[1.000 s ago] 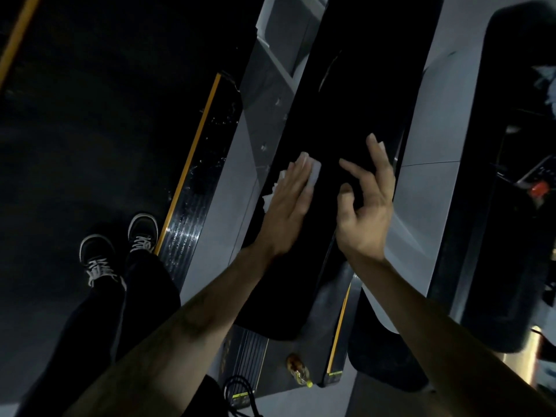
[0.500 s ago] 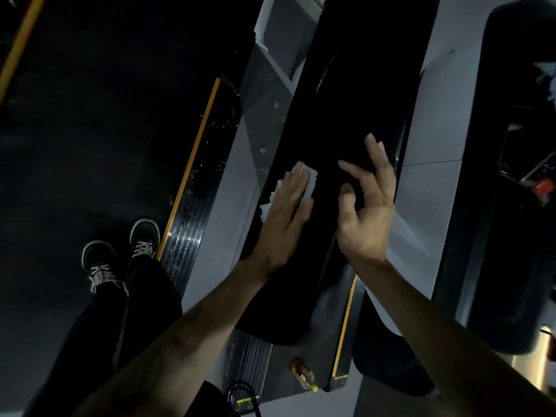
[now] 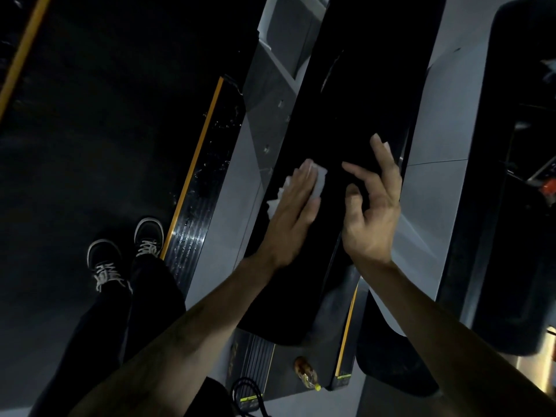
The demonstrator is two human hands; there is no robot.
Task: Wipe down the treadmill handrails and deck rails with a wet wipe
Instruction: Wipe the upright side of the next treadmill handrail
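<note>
Head view: left hand [image 3: 293,218] pressed flat on wipe [image 3: 319,183], rail [image 3: 355,115] toward 12 o'clock; right hand [image 3: 373,212] loose, empty. Best kept even pressure, long overlapping strokes.

**A:** What changed in the left hand [image 3: 293,212] over the last second?

**B:** Pressed flat on the wet wipe [image 3: 316,182], it slid slightly toward 7 o'clock along the black handrail [image 3: 355,115], carrying the wipe with it.

**A:** And the view itself?

**B:** It shifted a little; the bottle [image 3: 307,373] at 6 o'clock sat lower in frame.
</note>
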